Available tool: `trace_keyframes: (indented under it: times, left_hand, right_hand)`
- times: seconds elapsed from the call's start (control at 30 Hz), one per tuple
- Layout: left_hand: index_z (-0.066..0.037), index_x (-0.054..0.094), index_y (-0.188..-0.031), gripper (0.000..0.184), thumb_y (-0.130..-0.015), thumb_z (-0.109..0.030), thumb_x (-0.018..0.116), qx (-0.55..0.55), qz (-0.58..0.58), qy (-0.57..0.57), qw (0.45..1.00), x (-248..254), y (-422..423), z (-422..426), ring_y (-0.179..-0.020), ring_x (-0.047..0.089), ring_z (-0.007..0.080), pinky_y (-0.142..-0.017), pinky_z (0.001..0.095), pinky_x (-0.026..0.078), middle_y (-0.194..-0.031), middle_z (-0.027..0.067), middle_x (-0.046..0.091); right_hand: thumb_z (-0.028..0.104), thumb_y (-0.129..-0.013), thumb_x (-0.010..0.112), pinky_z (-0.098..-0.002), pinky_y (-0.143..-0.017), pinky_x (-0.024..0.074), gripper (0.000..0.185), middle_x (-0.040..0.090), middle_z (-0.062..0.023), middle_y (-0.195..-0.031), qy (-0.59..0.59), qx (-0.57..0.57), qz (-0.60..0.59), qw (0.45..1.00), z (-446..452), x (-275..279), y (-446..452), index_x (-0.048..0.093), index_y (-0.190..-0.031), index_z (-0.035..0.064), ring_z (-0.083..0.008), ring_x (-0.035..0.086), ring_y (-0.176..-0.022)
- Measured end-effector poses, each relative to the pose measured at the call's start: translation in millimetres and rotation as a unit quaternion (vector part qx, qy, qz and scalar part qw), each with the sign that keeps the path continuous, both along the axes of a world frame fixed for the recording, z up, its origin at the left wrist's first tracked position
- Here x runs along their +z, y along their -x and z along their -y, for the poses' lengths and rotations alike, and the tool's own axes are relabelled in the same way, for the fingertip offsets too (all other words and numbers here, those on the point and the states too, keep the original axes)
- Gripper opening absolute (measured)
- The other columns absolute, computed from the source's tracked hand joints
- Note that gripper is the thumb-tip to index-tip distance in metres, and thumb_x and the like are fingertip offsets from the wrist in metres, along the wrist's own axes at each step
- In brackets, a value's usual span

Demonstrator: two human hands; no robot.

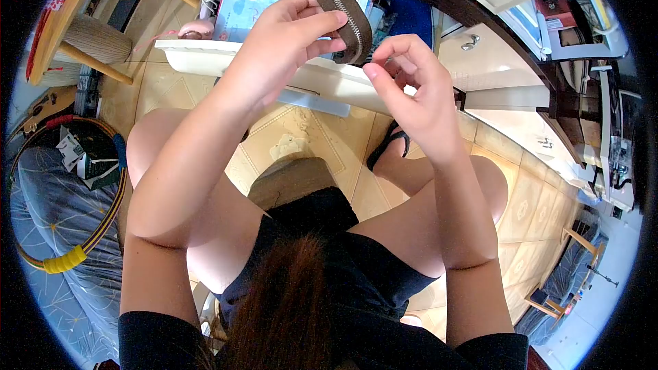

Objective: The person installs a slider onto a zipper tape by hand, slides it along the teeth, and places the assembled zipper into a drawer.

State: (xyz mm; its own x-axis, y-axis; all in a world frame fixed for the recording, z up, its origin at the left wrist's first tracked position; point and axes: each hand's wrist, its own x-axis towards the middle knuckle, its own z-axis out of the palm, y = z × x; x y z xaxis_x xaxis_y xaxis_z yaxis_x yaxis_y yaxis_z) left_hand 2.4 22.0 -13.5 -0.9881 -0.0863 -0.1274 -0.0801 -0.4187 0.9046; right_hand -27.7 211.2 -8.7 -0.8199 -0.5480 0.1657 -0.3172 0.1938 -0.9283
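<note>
A dark brown zipper (351, 19) with metal teeth curves in a loop above the open drawer. My left hand (291, 34) is closed on it, with the thumb and fingers pinching the tape at its left side. Close to the lower end of the zipper is my right hand (415, 79). Its fingers are bent and apart from the thumb, and I see nothing held between them. Below both hands stands the white drawer (199, 55), pulled out, with clear plastic packets (250, 10) inside.
A pale pink round object (197, 29) sits at the drawer's left corner. Left are a wooden stool (92, 62) and a hoop with yellow wrapping (65, 260) against grey-blue fabric. White cabinet doors (493, 58) stand to the right. Tiled floor lies beneath.
</note>
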Motion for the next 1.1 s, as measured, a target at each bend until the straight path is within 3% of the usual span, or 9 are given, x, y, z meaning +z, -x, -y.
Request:
trace_keyframes:
  times: [0.3,0.5,0.8,0.9,1.0,1.1]
  left_hand:
    - [0.0,0.054,-0.084,0.014,-0.085,-0.012,0.062,-0.007,0.006,-0.02,1.0,0.0,-1.4,-4.0,-0.081,0.06,0.014,-0.076,0.0244,0.052,-0.089,0.0077,0.06]
    - [0.0,0.054,-0.084,0.015,-0.085,-0.013,0.062,-0.018,0.011,-0.013,1.0,-3.5,-1.8,-5.8,-0.08,0.06,0.0134,-0.076,0.0239,0.051,-0.087,0.0066,0.06]
    - [-0.001,0.054,-0.083,0.014,-0.085,-0.013,0.063,-0.003,0.008,-0.012,1.0,-1.0,-3.0,-5.4,-0.079,0.06,0.0135,-0.077,0.0259,0.051,-0.086,0.0057,0.059]
    - [-0.001,0.054,-0.084,0.014,-0.085,-0.013,0.063,-0.003,0.009,-0.01,1.0,-1.9,-4.0,-3.3,-0.079,0.059,0.0134,-0.077,0.0255,0.051,-0.087,0.0061,0.06]
    - [-0.001,0.054,-0.084,0.014,-0.085,-0.012,0.063,-0.006,0.007,-0.017,1.0,-4.2,-3.0,-1.3,-0.079,0.059,0.0132,-0.077,0.0251,0.052,-0.087,0.006,0.06]
    - [-0.003,0.057,-0.103,0.018,-0.088,-0.013,0.059,-0.023,0.003,0.005,1.0,-7.6,-4.0,1.0,-0.086,0.058,0.0077,-0.076,0.021,0.05,-0.096,0.0021,0.06]
  right_hand:
    - [0.012,-0.075,0.071,-0.0255,-0.051,0.043,0.029,0.053,-0.0032,-0.077,-0.096,-0.019,-0.145,0.985,5.2,-3.5,-6.6,0.053,-0.098,0.0094,-0.0137,0.051,-0.057]
    - [0.01,-0.078,0.066,-0.0285,-0.052,0.0439,0.012,0.053,-0.0058,-0.074,-0.09,-0.009,-0.238,0.967,6.3,-3.2,-4.3,0.057,-0.086,0.0071,-0.0181,0.052,-0.058]
    - [0.006,-0.077,0.063,-0.0294,-0.052,0.0411,0.007,0.049,-0.0071,-0.065,-0.051,0.009,-0.137,0.989,5.5,-0.2,-6.4,0.059,-0.082,0.0052,-0.0185,0.048,-0.055]
    - [0.004,-0.08,0.065,-0.0213,-0.049,0.0322,0.005,0.043,0.0006,-0.061,-0.045,0.05,-0.079,0.995,4.3,1.7,-8.1,0.063,-0.083,0.0021,-0.0074,0.038,-0.054]
    - [0.019,-0.083,0.067,-0.0214,-0.048,0.0332,0.016,0.048,-0.0001,-0.06,-0.182,0.237,0.067,0.952,-4.1,0.8,-4.3,0.066,-0.083,0.0026,-0.0077,0.042,-0.052]
    - [0.032,-0.082,0.067,-0.023,-0.047,0.0346,0.029,0.052,-0.0001,-0.057,-0.331,0.326,0.012,0.886,-7.4,8.5,-8.1,0.068,-0.082,0.0035,-0.0077,0.045,-0.051]
